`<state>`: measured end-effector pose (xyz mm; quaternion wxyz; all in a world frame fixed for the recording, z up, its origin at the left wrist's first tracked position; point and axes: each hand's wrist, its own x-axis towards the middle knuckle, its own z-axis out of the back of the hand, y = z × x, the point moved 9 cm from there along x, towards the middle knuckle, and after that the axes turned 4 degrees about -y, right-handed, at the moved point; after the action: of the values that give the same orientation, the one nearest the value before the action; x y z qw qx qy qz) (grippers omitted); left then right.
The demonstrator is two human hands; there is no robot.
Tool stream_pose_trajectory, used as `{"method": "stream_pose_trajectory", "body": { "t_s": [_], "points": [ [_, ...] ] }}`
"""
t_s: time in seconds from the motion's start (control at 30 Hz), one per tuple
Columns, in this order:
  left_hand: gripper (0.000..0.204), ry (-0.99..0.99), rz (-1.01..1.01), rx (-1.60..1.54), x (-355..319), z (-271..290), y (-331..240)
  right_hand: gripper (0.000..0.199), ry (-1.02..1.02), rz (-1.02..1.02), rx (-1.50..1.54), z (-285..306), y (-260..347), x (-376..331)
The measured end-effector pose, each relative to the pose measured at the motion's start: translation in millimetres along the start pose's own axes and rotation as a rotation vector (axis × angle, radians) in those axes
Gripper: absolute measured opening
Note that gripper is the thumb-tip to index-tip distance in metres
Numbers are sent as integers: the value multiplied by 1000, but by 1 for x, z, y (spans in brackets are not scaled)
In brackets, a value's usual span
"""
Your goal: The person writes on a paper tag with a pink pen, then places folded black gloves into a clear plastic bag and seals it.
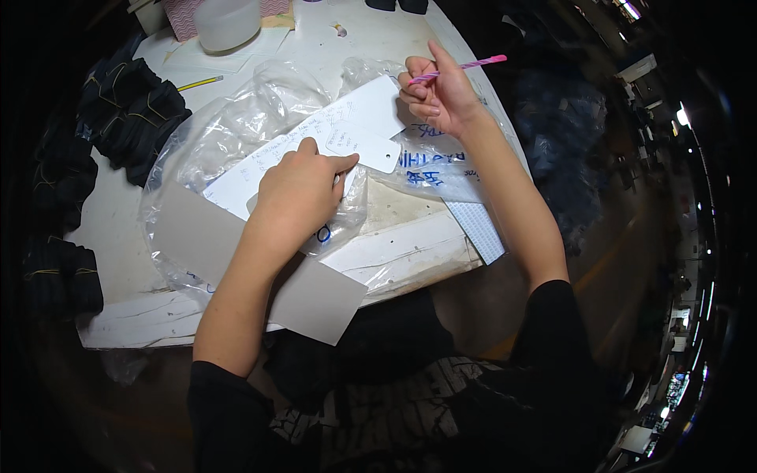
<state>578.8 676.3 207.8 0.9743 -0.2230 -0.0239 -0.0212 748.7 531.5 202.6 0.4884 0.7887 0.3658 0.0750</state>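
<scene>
My right hand [443, 94] is raised above the right side of the table, its fingers curled round a pink striped pen [473, 64] that slants up to the right. My left hand [303, 189] lies palm down on a white sheet with handwriting [272, 154], index finger and thumb spread apart. Its thumb reaches the edge of a white tag [367, 150] with rounded corners, a small hole and some writing. What lies under the left palm is mostly hidden. A clear plastic bag [276, 91] with blue marker writing spreads beneath the sheet.
Grey cards [319, 299] lie at the table's [134, 315] near edge. Bundles of tied black fabric [146, 118] line the left side. A yellow pencil [201, 83], a whitish round container [227, 25] and papers sit farther back. A printed sheet [475, 229] overhangs the right edge.
</scene>
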Motion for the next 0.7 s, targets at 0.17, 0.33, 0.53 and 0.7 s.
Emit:
{"method": "stream_pose_trajectory", "body": {
  "t_s": [0.17, 0.33, 0.53, 0.7],
  "points": [
    [32, -3, -12, 4, 1, 1, -1, 54, 41, 277, 142, 13, 81, -25],
    [34, 78, 39, -2, 1, -1, -1, 53, 291, 397, 432, 15, 143, -61],
    [34, 95, 60, -10, 2, 0, -2, 63, 295, 470, 291, 12, 146, -122],
    [33, 44, 28, -20, 2, 1, 1, 62, -228, 430, -762, 4, 77, -177]
  ]
}}
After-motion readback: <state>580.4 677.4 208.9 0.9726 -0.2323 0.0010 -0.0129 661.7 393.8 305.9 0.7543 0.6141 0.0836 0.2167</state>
